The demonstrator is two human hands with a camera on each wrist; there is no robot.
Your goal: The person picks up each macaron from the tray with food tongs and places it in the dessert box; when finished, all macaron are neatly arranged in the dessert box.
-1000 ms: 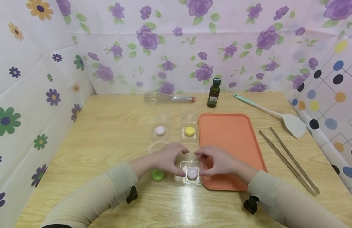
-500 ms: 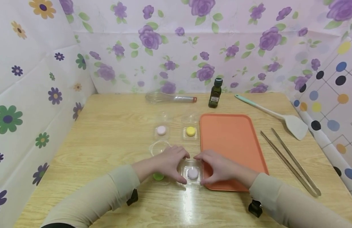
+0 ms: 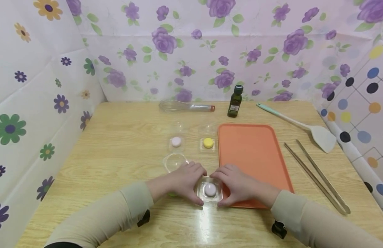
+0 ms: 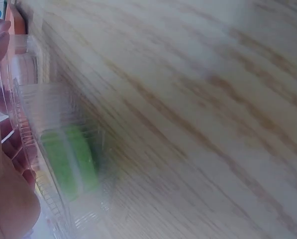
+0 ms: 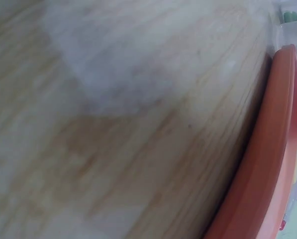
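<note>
Between my two hands sits a small clear plastic box (image 3: pixel 205 198) holding a lilac macaron (image 3: pixel 210 189); its lid looks folded down over the macaron. My left hand (image 3: pixel 187 182) grips the box's left side, thumb at the near corner and fingers at the far one. Mirroring it, my right hand (image 3: pixel 236 184) grips the right side, over the tray's edge. Under my left hand is another clear box with a green macaron (image 4: pixel 71 162), mostly hidden in the head view; its round raised lid (image 3: pixel 175 162) shows behind the hand.
Farther back stand open clear boxes with a pink macaron (image 3: pixel 176 141) and a yellow macaron (image 3: pixel 208 142). An orange tray (image 3: pixel 250 148) lies at right, then metal tongs (image 3: pixel 318 175) and a spatula (image 3: pixel 321 137). A whisk (image 3: pixel 186 106) and dark bottle (image 3: pixel 235 101) are at the back.
Both hands have closed in on the lilac macaron's box, and their thumbs have come down to its near corners. The lid appears to have come down flat.
</note>
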